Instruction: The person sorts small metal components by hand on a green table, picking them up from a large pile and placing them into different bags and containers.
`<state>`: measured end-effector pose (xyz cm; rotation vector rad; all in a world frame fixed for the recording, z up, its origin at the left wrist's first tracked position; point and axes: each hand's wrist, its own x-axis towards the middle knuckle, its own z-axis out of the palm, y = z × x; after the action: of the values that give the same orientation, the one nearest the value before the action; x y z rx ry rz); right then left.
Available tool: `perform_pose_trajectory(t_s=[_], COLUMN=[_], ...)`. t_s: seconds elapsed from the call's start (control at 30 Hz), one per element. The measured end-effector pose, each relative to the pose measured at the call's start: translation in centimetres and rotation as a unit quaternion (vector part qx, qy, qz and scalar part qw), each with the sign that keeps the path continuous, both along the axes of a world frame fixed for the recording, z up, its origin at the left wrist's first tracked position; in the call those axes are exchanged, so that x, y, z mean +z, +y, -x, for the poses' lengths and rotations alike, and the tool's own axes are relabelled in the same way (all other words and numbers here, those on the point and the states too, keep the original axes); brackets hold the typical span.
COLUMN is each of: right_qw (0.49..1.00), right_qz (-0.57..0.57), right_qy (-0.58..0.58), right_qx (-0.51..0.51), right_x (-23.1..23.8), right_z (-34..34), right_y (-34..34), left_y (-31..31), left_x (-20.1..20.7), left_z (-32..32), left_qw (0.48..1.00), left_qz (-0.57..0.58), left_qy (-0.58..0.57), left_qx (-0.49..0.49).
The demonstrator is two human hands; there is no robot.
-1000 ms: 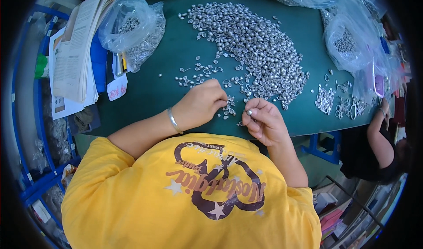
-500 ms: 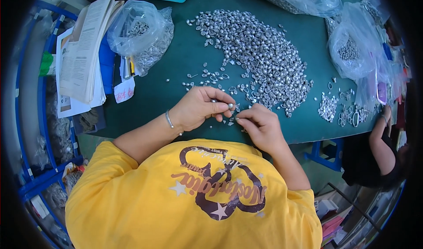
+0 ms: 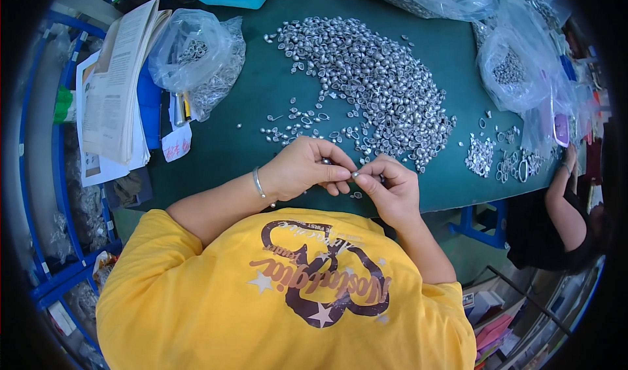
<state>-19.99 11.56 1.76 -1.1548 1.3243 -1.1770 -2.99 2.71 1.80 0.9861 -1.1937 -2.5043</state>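
head-worn fisheye looks down at the fingers [image 3: 337,152]

The left forearm [image 3: 219,196] slants inward from the left, the right forearm [image 3: 428,249] rises more steeply from the lower right. Both hands meet before the chest — left hand [image 3: 304,169] curled, its thumb pointing rightward; right hand [image 3: 396,190] turned inward, thumb and forefinger pinched — with their fingertips nearly touching.

Silver piece [image 3: 354,174] between left hand [image 3: 296,169] and right hand [image 3: 394,190]: mostly finger-covered, too small to ID. Blue basket [image 3: 237,1], big clear bag [image 3: 451,5] cropped at top. Co-worker's arm [image 3: 564,223]: hand detail blurred.
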Motion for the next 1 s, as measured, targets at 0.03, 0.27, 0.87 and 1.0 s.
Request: perform_pose_trajectory(t_s=[0.03,0.27,0.87,1.0], right_qw=[1.000,0.993,0.996,0.832], right_qz=[-0.004,0.055,-0.044,-0.212], right_qy=[-0.004,0.097,0.044,-0.513], right_qx=[-0.004,-0.030,0.060,0.022], right_x=[0.4,-0.6,-1.2,-0.7], right_z=[-0.1,0.0,1.5,2.3], right_y=[-0.1,0.1,1.7,1.0], left_y=[0.0,0.1,-0.8,-0.5], left_x=[0.2,0.6,-0.8,-0.3], left_z=[-0.1,0.3,-0.3,0.2], left_qw=[1.000,1.000,0.979,0.989], left_qz=[-0.005,-0.008,-0.160,-0.119], left_qy=[0.001,0.009,0.102,0.064], left_qx=[0.004,0.022,0.071,0.059])
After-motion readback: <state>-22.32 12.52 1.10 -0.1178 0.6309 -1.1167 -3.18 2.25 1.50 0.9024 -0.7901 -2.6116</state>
